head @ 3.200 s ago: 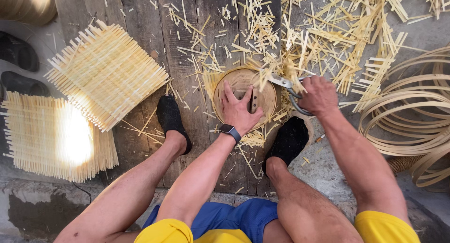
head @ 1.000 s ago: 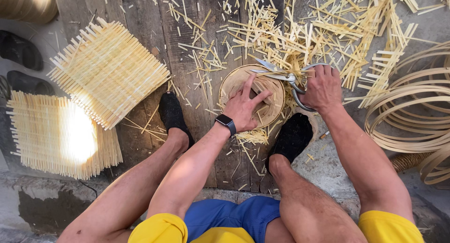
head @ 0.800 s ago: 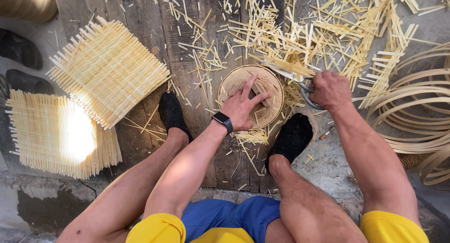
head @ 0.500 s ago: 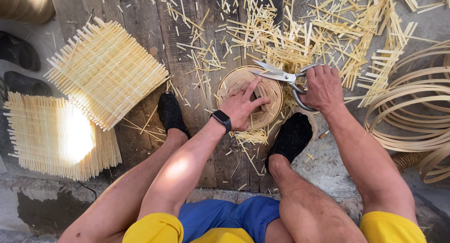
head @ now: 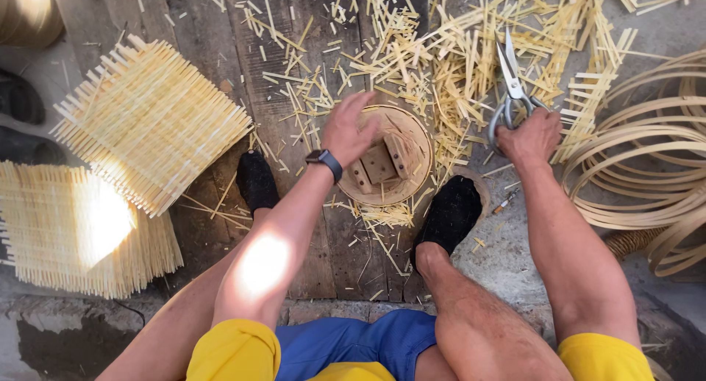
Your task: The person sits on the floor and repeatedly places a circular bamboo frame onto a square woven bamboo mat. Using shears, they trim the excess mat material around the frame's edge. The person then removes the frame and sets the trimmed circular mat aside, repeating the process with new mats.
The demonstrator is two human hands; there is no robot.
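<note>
Between our feet sits the round woven disc [head: 388, 159], our left hand [head: 347, 131] spread flat on its nine o'clock edge; our right hand [head: 528, 134] grips shears [head: 511, 79] at three o'clock. We judge trimming well along: offcuts [head: 441, 50] litter twelve o'clock. Square mats [head: 151, 120] wait at nine, bamboo hoops [head: 647, 168] crowd three.

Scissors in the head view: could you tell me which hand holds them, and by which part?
The right hand holds the scissors by their handle loops, blades pointing away.

Dark wooden planks [head: 213, 28] carry bamboo offcuts [head: 441, 50], woven mats [head: 151, 120] and coiled strips [head: 647, 168].
</note>
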